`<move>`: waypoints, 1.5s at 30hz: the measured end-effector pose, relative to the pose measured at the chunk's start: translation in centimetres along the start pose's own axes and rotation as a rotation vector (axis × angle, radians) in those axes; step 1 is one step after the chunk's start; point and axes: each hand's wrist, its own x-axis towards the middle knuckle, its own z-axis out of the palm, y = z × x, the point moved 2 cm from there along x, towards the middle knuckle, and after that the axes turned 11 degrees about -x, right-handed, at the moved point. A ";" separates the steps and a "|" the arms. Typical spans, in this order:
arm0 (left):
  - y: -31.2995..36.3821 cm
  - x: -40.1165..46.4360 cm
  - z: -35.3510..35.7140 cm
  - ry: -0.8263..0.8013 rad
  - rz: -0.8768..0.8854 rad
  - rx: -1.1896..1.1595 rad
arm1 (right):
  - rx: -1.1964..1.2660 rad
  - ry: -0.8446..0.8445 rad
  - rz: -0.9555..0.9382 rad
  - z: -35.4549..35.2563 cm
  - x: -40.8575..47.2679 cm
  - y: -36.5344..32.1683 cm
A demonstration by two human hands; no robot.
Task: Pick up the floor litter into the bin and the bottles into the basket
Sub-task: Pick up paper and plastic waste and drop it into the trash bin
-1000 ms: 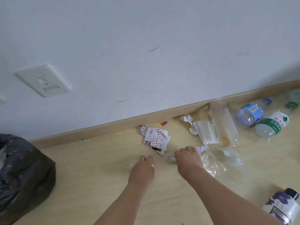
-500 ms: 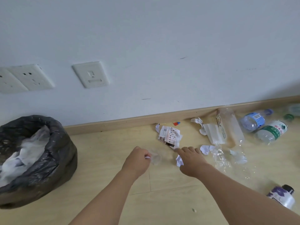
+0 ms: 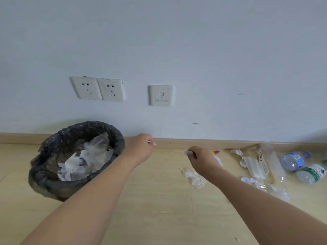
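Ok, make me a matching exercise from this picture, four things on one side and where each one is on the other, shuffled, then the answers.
Things:
1. bin
2. blue-label bottle
3. double wall socket
4. crumpled clear wrapper

Places:
A. on the floor just under the right hand
B. on the wall above the bin
C. lying by the skirting at far right
D. on the floor beside the left forearm, lined with a black bag

Pairs: 1-D, 2-C, 3-B, 4-A
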 end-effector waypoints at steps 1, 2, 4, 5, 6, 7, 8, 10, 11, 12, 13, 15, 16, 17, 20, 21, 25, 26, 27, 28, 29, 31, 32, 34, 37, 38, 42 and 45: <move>-0.3 0.2 -2.4 0.061 0.003 0.003 | 0.036 0.022 -0.030 -1.1 0.5 -2.6; -0.8 0.3 -4.6 0.119 -0.003 0.011 | 0.086 0.040 -0.065 -1.8 1.0 -5.2; -3.2 0.5 -8.8 0.221 -0.059 -0.014 | 0.170 0.069 -0.130 -2.5 2.1 -10.6; -4.7 0.5 -10.8 0.262 -0.098 -0.036 | 0.178 0.071 -0.168 -2.5 2.7 -13.4; -6.0 0.4 -12.3 0.295 -0.137 -0.051 | 0.171 0.072 -0.212 -2.5 3.1 -15.9; -7.8 0.1 -14.1 0.326 -0.184 -0.077 | 0.154 0.071 -0.268 -2.3 3.4 -18.9; -9.7 -0.4 -15.8 0.341 -0.230 -0.093 | 0.124 0.072 -0.329 -1.9 3.8 -21.9; -13.1 -1.1 -17.5 0.240 -0.326 -0.017 | 0.040 0.056 -0.418 -0.2 4.4 -26.4; -14.7 -1.6 -18.1 0.185 -0.360 0.019 | -0.038 0.024 -0.444 1.2 4.6 -28.2; -15.9 -2.0 -18.4 0.142 -0.383 0.038 | -0.152 -0.015 -0.464 2.7 4.7 -29.5; -16.8 -2.2 -18.5 0.120 -0.399 0.040 | -0.276 -0.057 -0.479 4.2 4.6 -30.5; -17.0 -2.4 -18.9 0.149 -0.349 0.106 | -0.398 -0.109 -0.489 6.1 4.4 -31.1; -16.6 -2.3 -19.0 0.214 -0.312 0.111 | -0.378 -0.100 -0.479 6.2 4.3 -30.9; -15.8 -2.2 -19.1 0.279 -0.292 0.096 | -0.323 -0.067 -0.462 5.9 4.3 -30.2; -12.4 -1.5 -17.8 0.410 -0.166 0.150 | -0.224 0.032 -0.388 3.3 4.7 -25.2; -11.2 -1.1 -16.9 0.406 -0.117 0.190 | -0.214 0.041 -0.344 2.2 5.0 -22.8; -4.3 0.8 -9.9 0.328 0.162 0.273 | -0.151 0.052 -0.051 -1.8 4.7 -8.3; -2.3 1.1 -7.1 0.275 0.220 0.250 | -0.140 0.038 0.042 -2.5 4.1 -4.2; -0.6 1.4 -4.1 0.200 0.248 0.224 | -0.144 0.013 0.130 -2.9 3.3 -0.1; 0.7 1.5 -1.1 0.129 0.256 0.190 | -0.156 -0.018 0.209 -2.9 2.5 3.5; 1.8 1.5 2.3 0.054 0.248 0.171 | -0.162 -0.051 0.288 -2.5 1.5 7.2; 2.9 1.4 8.7 -0.101 0.218 0.174 | -0.140 -0.122 0.397 -0.8 -0.2 12.5; 3.1 1.3 11.9 -0.187 0.196 0.213 | -0.131 -0.167 0.422 0.5 -0.9 14.5; 2.9 1.3 17.6 -0.329 0.137 0.334 | -0.127 -0.274 0.430 3.8 -2.0 17.3; 1.6 2.3 23.0 -0.390 0.022 0.440 | -0.127 -0.381 0.415 8.3 -3.1 19.0; 1.0 2.6 24.5 -0.397 -0.016 0.464 | -0.133 -0.395 0.419 9.3 -3.3 19.5; -1.3 2.4 28.7 -0.383 -0.095 0.572 | -0.094 -0.360 0.392 11.2 -3.0 20.8; -1.7 1.5 30.5 -0.365 -0.084 0.544 | -0.051 -0.341 0.358 11.5 -2.6 21.6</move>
